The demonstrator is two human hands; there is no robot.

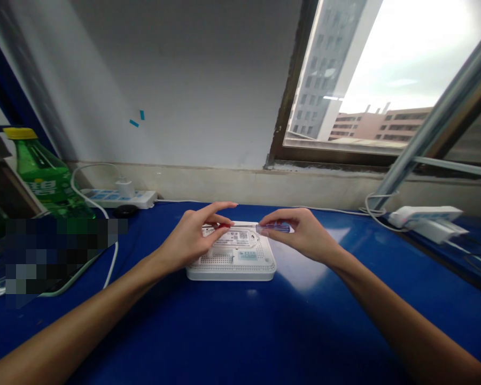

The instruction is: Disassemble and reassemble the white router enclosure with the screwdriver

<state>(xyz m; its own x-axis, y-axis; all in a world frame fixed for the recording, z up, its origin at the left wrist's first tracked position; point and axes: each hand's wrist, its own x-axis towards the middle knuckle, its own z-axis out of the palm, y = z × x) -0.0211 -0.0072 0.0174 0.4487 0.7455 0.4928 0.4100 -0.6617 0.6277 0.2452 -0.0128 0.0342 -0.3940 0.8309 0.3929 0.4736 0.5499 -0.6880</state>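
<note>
A white box-shaped electronic device (230, 274), seemingly a router, lies with its vented, labelled side up on the blue table. My right hand (299, 230) is closed around the translucent bluish handle of a screwdriver (278, 228), its thin shaft pointing left above the far part of the device. At the other end of the shaft, my left hand (196, 230) pinches a small red piece (224, 225) between thumb and fingers, with the index finger raised. Whether the red piece is joined to the shaft I cannot tell. The left hand hides the device's left side.
A green bottle (50, 174) with a yellow cap stands at the left, near a power strip (142, 199) and a white cable (113, 256). A blurred-out object (60, 262) lies in front. Another power strip (428, 214) sits at the right, beside a metal pole (420, 125).
</note>
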